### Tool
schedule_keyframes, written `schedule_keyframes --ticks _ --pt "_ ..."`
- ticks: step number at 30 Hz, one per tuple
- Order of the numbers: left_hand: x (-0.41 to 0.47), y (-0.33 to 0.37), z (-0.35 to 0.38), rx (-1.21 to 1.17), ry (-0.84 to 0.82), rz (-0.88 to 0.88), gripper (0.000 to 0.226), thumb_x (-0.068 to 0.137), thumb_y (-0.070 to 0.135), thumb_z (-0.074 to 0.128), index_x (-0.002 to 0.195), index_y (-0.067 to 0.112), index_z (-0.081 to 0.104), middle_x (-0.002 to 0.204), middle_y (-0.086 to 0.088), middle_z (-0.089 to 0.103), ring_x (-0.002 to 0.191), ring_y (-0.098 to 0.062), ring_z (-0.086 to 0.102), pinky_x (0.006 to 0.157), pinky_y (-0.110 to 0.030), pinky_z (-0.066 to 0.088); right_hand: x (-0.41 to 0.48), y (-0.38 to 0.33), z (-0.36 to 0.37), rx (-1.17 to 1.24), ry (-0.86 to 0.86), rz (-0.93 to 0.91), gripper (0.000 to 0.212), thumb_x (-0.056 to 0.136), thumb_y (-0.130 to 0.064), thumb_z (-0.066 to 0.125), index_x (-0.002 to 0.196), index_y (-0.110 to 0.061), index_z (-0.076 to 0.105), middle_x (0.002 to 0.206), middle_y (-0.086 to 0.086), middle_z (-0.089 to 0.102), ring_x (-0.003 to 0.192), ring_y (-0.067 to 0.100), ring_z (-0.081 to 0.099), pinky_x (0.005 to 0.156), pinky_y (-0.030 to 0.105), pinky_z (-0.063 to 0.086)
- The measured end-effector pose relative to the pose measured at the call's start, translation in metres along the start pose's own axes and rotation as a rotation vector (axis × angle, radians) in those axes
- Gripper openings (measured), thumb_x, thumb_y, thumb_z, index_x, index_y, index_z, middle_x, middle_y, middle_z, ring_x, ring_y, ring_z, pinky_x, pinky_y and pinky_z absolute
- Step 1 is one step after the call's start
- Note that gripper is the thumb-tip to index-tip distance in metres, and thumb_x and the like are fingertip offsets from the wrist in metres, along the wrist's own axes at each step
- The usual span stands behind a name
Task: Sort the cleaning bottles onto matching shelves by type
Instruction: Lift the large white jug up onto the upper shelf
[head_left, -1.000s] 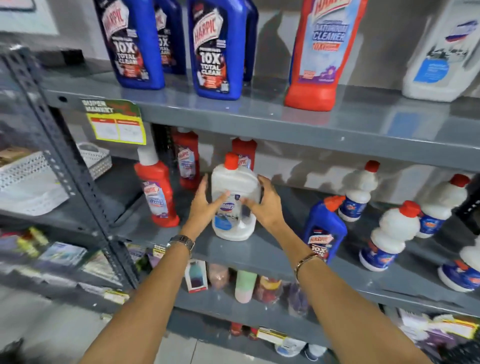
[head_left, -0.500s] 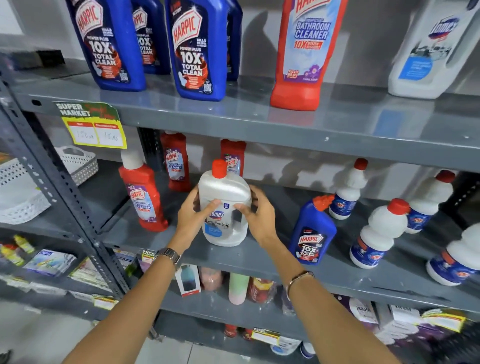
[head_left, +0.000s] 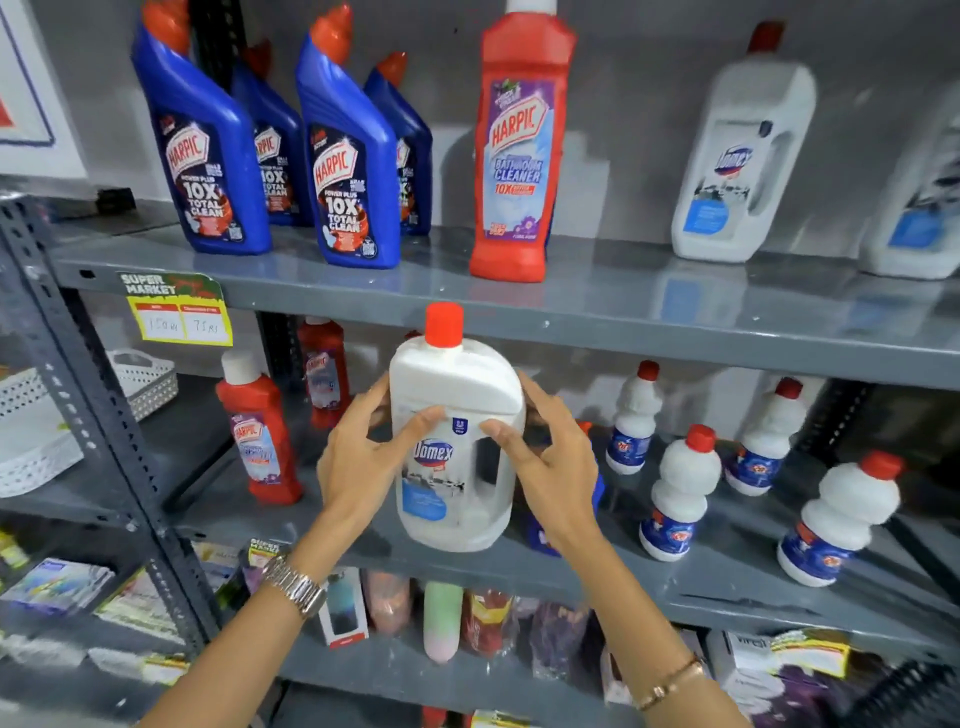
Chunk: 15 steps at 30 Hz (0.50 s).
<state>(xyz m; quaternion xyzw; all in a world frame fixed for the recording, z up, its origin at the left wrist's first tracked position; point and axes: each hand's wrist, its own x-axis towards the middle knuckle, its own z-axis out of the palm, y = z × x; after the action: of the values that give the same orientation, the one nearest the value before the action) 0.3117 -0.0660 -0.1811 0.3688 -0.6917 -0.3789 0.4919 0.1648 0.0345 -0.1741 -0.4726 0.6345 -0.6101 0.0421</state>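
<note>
A white Domex bottle (head_left: 454, 452) with a red cap is held upright in front of the middle shelf (head_left: 727, 587), its base off the shelf surface. My left hand (head_left: 358, 462) grips its left side and my right hand (head_left: 556, 467) its right side. On the top shelf (head_left: 649, 306) stand several blue Harpic bottles (head_left: 348, 171), a red Harpic bathroom cleaner (head_left: 517, 156) and a white Domex bottle (head_left: 743, 156) at the right. The middle shelf holds red Harpic bottles (head_left: 257, 436) at left and several small white bottles (head_left: 680, 493) at right. A blue bottle is mostly hidden behind my right hand.
A yellow price tag (head_left: 179, 312) hangs on the top shelf's front edge. White baskets (head_left: 140, 379) sit on the neighbouring rack at left, behind a grey perforated upright (head_left: 88, 405). The lower shelf holds packets and small items (head_left: 441, 618).
Both hands have lifted the white Domex bottle off the middle shelf and raised it toward the top shelf's edge. The view has tilted upward, showing more of the top shelf.
</note>
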Motion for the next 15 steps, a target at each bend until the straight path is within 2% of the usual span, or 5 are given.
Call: schedule_keyframes --ticks 6,8,11,13,15 --pt "0.008 0.11 0.015 0.039 0.033 0.181 0.06 0.056 0.081 0.054 0.11 0.056 0.05 0.101 0.015 0.069 0.093 -0.006 0.065 0.081 -0.039 0.054 0.034 -0.062 -0.074 0.131 0.107 -0.141 0.053 0.071 -0.039 0.073 0.122 -0.037 0.058 0.111 -0.004 0.069 0.099 0.016 0.065 0.088 0.049 0.054" --pt "0.014 0.149 0.026 0.01 0.034 0.258 0.062 0.056 0.082 0.054 0.11 0.052 0.053 0.099 0.015 0.07 0.09 -0.008 0.067 0.079 -0.04 0.054 0.049 -0.082 -0.102 0.129 0.158 -0.192 0.049 0.072 -0.036 0.075 0.118 -0.039 0.06 0.109 -0.007 0.07 0.097 0.014 0.066 0.087 0.049 0.055" --pt "0.026 0.203 0.048 -0.062 0.023 0.332 0.053 0.056 0.081 0.056 0.098 0.05 0.059 0.089 0.016 0.072 0.083 -0.006 0.067 0.078 -0.043 0.056 0.076 -0.109 -0.149 0.091 0.244 -0.272 0.045 0.073 -0.035 0.075 0.116 -0.033 0.063 0.1 -0.012 0.071 0.09 0.013 0.068 0.084 0.05 0.056" --pt "0.035 0.232 0.064 -0.098 0.013 0.362 0.048 0.057 0.08 0.056 0.093 0.048 0.062 0.081 0.022 0.071 0.077 0.004 0.065 0.073 -0.031 0.055 0.094 -0.122 -0.178 0.059 0.241 -0.316 0.042 0.075 -0.036 0.074 0.116 -0.029 0.064 0.1 -0.003 0.072 0.089 0.022 0.069 0.079 0.052 0.057" --pt "0.044 0.256 0.084 -0.114 0.001 0.389 0.043 0.061 0.076 0.059 0.086 0.042 0.065 0.072 0.026 0.069 0.071 0.01 0.063 0.062 -0.019 0.051 0.111 -0.131 -0.206 0.017 0.225 -0.357 0.041 0.077 -0.035 0.073 0.116 -0.025 0.064 0.097 0.002 0.072 0.084 0.022 0.07 0.072 0.044 0.059"
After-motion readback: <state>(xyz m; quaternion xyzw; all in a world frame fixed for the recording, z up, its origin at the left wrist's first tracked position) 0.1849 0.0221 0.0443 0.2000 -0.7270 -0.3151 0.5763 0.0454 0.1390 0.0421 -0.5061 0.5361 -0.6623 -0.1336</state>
